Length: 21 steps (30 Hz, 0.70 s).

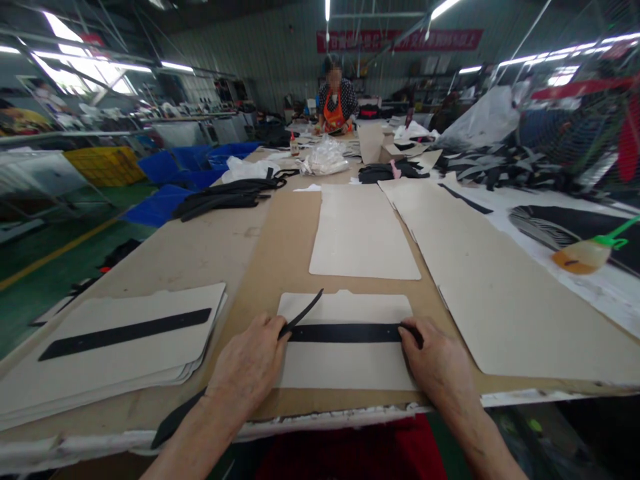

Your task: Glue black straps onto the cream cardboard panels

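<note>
A pale cardboard panel with rounded corners lies at the table's front, right before me. Across its middle runs a flat black strip. My right hand pinches the right end of this strip between thumb and fingers. At the left end, my left hand is closed around a second, narrower-looking black strip whose tip sticks up and away. Another length of black material shows beneath my left forearm; whether it belongs to the held strip is hidden.
Stacked panels lie at left, the top one bearing a black strip. Larger pale boards lie ahead and right. A glue bottle is far right. Black strip bundles lie farther back; a person in an orange apron stands beyond.
</note>
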Tool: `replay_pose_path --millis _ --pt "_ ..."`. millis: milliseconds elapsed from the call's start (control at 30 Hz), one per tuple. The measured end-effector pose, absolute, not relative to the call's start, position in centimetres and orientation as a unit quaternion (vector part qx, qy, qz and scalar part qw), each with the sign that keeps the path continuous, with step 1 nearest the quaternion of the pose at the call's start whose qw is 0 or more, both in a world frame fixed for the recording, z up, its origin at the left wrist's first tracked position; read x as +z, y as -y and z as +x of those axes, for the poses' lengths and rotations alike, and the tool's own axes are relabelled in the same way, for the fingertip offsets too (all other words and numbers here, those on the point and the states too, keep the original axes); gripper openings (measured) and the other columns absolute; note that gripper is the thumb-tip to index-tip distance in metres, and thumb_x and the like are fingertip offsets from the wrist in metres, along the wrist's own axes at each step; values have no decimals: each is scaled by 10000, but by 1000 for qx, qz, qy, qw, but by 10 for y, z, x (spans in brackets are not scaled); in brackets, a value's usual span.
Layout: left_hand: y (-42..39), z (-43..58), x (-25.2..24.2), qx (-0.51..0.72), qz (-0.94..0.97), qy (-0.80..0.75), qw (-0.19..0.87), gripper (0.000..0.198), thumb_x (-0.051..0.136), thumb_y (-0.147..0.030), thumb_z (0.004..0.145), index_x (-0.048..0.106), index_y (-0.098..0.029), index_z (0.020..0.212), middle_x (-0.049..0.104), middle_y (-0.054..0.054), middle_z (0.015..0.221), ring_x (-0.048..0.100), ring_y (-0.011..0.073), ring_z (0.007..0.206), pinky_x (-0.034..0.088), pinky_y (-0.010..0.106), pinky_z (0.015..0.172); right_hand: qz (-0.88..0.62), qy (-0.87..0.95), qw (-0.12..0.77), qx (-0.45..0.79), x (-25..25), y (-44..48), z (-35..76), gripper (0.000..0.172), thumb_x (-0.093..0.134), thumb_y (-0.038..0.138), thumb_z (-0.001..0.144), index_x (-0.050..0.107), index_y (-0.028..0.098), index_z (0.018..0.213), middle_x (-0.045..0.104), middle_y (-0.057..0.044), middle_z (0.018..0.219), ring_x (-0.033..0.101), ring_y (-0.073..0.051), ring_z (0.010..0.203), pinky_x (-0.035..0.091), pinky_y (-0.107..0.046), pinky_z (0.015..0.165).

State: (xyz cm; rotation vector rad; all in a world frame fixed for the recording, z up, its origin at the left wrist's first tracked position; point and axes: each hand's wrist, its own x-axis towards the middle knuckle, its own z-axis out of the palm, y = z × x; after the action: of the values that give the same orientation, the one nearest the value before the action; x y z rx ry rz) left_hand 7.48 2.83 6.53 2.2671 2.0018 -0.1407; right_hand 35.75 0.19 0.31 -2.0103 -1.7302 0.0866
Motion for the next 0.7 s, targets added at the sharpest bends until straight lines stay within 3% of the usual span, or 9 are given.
replay_pose_path --millis 133,367,500,700 --pt "-19 71 72 2 751 -655 83 214 405 -263 981 604 -193 1015 656 76 1033 656 240 975 481 344 844 -721 648 246 3 0 0 359 206 490 330 939 668 227 942 617 -72 1078 648 -185 782 459 -306 632" --pt "9 58 86 61 770 -608 187 173 455 -285 966 627 -274 965 707 -2 950 669 192 919 471 298 823 -677 690 256 -25 -20 -3 374 226 436 382 947 626 263 921 668 -20 972 664 -200 783 467 -324 626" --pt "-4 58 79 57 759 -629 158 211 435 -274 969 635 -245 1029 728 44 970 681 222 973 481 321 879 -654 705 269 -49 -26 -5 379 218 461 397 924 628 259 915 678 -30 960 675 -217 796 487 -343 664" --pt "-26 65 69 39 740 -660 125 213 436 -271 962 625 -198 1026 718 79 1013 689 253 959 503 341 837 -674 698 241 -25 -28 -6 382 260 431 430 930 634 268 932 686 -37 972 670 -219 742 488 -362 668"
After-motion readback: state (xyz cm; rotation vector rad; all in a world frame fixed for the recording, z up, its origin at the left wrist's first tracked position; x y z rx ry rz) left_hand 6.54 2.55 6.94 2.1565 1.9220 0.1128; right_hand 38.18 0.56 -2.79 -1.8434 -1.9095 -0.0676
